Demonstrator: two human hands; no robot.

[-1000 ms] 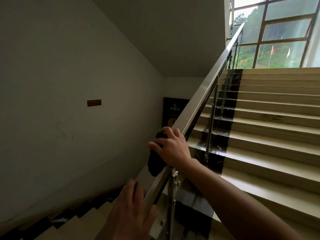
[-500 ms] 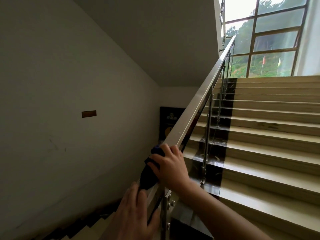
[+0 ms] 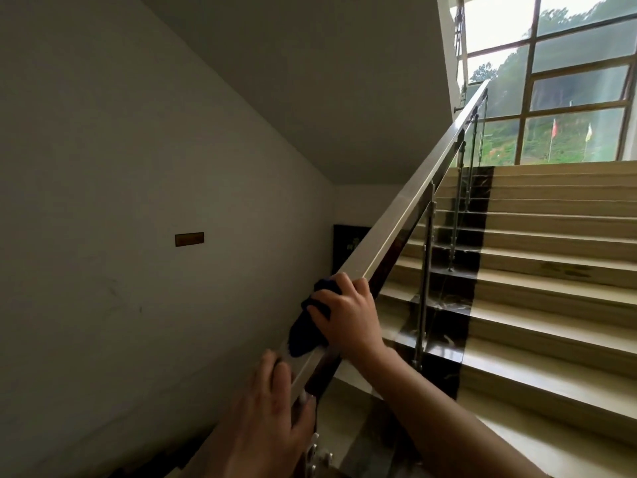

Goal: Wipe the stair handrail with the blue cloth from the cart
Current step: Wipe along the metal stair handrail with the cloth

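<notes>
Two hands on the stair handrail, one pressing a cloth.

Nearest, the left hand (image 3: 265,426) lies flat, fingers extended, holding nothing, on the metal handrail (image 3: 406,215). Just above it, the right hand (image 3: 348,319) curls over the rail, clamping the dark blue cloth (image 3: 305,329), bunched and draping down the rail's left side. Beige stairs (image 3: 551,277) climb to a window (image 3: 568,81).

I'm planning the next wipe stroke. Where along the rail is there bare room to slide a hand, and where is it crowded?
Free: the handrail from just above the right hand up to the window. Crowded: the low stretch, where the right hand presses the blue cloth on the rail and the left hand rests just below it.
</notes>
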